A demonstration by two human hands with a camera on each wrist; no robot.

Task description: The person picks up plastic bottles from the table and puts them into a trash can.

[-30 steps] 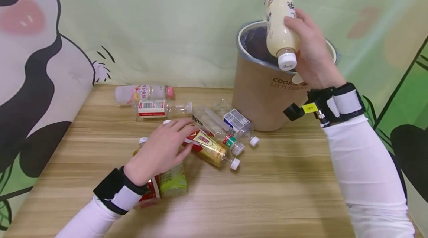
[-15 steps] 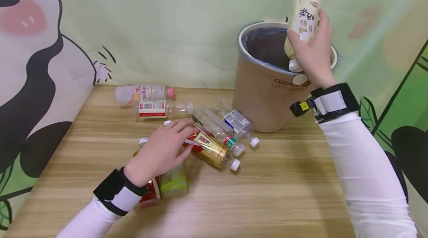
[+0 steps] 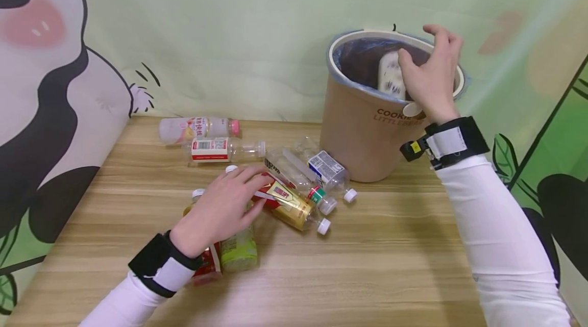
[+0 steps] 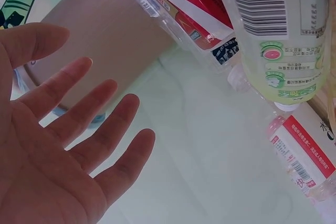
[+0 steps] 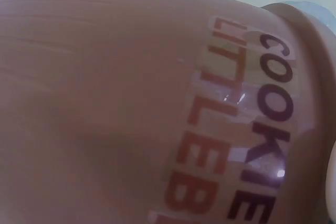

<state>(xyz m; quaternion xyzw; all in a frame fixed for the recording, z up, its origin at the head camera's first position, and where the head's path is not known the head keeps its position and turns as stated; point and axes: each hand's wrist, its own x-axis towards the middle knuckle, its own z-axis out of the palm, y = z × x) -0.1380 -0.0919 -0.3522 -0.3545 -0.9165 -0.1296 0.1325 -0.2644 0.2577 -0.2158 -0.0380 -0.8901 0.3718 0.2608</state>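
Note:
At the upper right my right hand [image 3: 434, 77] hangs over the rim of a brown trash bin [image 3: 358, 128], thumb and fingers spread apart. Inside the bin's mouth, a cream milk-tea bottle [image 3: 390, 74] is free of the fingers, its lower part hidden by the rim. The right wrist view is filled by the bin's wall [image 5: 105, 103]. My left hand [image 3: 220, 204] is above the bottles on the table, and in the left wrist view its loosely spread fingers hold nothing. Nearest to it are a red-and-gold bottle [image 3: 287, 202] and a green-labelled bottle [image 3: 239, 250].
Clear plastic bottles [image 3: 298, 169] lie against the bin's foot. Behind the left hand are a red-and-white-labelled bottle [image 3: 211, 149] and a pink-capped bottle [image 3: 195, 129]. A red-labelled bottle [image 3: 209, 266] lies partly under the left wrist. A printed cloth backdrop [image 3: 229, 51] stands behind the wooden table [image 3: 367, 276].
My right hand moved right and down over the bin, then let go of the milk-tea bottle, which dropped into the bin's mouth. My left hand stayed in place.

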